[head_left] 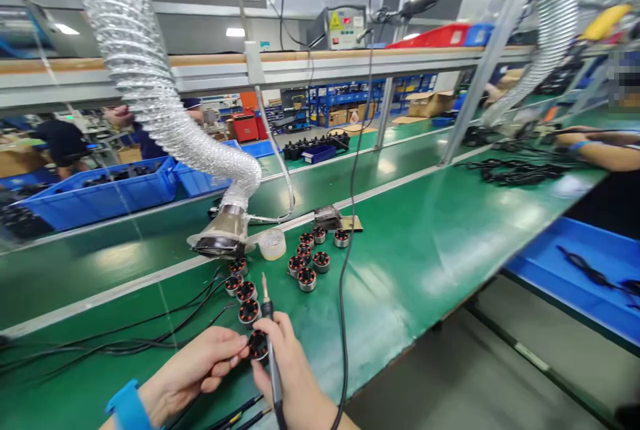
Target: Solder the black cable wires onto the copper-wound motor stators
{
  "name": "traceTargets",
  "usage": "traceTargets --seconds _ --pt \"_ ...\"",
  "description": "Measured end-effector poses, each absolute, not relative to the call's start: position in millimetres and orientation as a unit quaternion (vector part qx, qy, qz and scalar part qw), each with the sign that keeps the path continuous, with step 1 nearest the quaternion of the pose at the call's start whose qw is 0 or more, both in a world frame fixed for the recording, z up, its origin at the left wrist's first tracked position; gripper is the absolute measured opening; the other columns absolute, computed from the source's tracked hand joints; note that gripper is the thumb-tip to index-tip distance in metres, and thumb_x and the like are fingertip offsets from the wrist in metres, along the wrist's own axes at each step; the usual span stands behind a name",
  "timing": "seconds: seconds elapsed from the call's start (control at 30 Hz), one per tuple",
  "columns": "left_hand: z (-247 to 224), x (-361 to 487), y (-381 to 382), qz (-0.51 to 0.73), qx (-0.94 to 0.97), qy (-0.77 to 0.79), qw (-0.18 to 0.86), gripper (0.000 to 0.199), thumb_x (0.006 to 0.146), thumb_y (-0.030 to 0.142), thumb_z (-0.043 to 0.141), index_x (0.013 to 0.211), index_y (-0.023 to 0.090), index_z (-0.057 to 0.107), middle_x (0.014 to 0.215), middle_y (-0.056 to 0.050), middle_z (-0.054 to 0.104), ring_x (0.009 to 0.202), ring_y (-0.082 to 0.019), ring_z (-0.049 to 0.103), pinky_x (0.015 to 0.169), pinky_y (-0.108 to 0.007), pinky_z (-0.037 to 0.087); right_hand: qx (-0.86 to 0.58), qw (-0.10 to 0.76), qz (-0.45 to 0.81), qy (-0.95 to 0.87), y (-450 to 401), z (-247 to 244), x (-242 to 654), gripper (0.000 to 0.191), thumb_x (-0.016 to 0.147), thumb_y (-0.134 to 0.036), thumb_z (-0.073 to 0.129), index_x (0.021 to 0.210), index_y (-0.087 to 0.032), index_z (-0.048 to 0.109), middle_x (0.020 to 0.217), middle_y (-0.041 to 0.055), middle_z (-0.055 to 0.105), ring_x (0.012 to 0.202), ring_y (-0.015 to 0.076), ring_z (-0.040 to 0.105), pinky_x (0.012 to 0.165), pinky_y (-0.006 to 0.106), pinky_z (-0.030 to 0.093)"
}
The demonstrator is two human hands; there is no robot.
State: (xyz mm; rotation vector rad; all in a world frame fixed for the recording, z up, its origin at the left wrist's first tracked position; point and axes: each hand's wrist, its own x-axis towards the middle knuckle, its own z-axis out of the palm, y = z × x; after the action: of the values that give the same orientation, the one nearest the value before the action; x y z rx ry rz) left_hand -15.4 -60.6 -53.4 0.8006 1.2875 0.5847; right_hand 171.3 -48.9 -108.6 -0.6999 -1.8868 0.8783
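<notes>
My left hand (195, 367) pinches a small round wound motor stator (258, 345) with black windings and red-orange parts, holding it just above the green bench mat (400, 283). My right hand (287, 370) grips a soldering iron (271, 343) like a pen, its tip (265, 290) pointing up and away, close beside the stator. Several similar stators (305, 260) stand in loose groups just beyond my hands. A bundle of thin black cables (110, 343) lies to the left of my left hand.
A fume hood (223, 233) on a silver flexible duct (150, 77) hangs behind the stators, beside a clear plastic cup (273, 244) and a metal iron stand (327, 218). The iron's black cord (345, 297) runs up past them. A co-worker's forearm (600, 150) rests at right near coiled cables (520, 173), above a blue bin (580, 277).
</notes>
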Motion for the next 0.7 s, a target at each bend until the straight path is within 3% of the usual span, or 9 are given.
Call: traceTargets --seconds 0.17,0.3,0.4,0.5,0.7 --pt "-65 -19 -55 0.248 0.395 0.582 0.666 0.058 0.063 0.066 0.079 0.066 0.015 0.051 0.049 0.008 0.037 0.042 -0.002 0.022 0.038 -0.017 0.022 -0.289 0.472 0.285 -0.783 -45 -108 167 0.070 0.063 0.003 0.058 0.127 -0.023 0.049 0.116 0.0073 0.049 0.105 0.0214 0.055 0.093 0.033 0.050" --pt "-60 -14 -51 0.263 0.408 0.591 0.644 0.057 0.063 0.065 0.077 0.066 0.012 0.057 0.056 0.003 0.052 0.040 -0.003 0.037 0.039 -0.017 0.032 -0.258 0.474 0.266 -0.799 -41 -101 169 0.046 0.083 -0.003 0.049 0.124 -0.024 0.052 0.112 0.0072 0.052 0.103 0.0194 0.056 0.091 0.032 0.052" --pt "-51 -9 -50 0.268 0.412 0.585 0.645 0.058 0.062 0.065 0.076 0.070 0.010 0.062 0.062 -0.001 0.060 0.040 -0.006 0.048 0.039 -0.019 0.038 -0.232 0.477 0.294 -0.795 -31 -100 167 0.047 0.091 -0.003 0.039 0.129 -0.026 0.051 0.118 0.0080 0.050 0.100 0.0163 0.060 0.087 0.028 0.053" --pt "-47 -13 -44 0.286 0.386 0.591 0.648 0.055 0.055 0.059 0.082 0.072 0.008 0.066 0.062 -0.002 0.062 0.043 -0.008 0.053 0.042 -0.021 0.046 -0.201 0.494 0.296 -0.792 -13 -108 156 0.041 0.092 -0.006 0.040 0.126 -0.024 0.052 0.116 0.0075 0.051 0.084 0.0124 0.064 0.078 0.023 0.056" --pt "-64 -32 -27 0.291 0.344 0.559 0.696 0.048 0.042 0.041 0.092 0.069 0.009 0.069 0.066 -0.005 0.066 0.054 -0.012 0.059 0.047 -0.025 0.054 -0.157 0.502 0.187 -0.830 21 -124 139 0.027 0.096 -0.024 0.049 0.122 -0.022 0.054 0.105 0.0067 0.056 0.079 0.0147 0.065 0.070 0.024 0.058"
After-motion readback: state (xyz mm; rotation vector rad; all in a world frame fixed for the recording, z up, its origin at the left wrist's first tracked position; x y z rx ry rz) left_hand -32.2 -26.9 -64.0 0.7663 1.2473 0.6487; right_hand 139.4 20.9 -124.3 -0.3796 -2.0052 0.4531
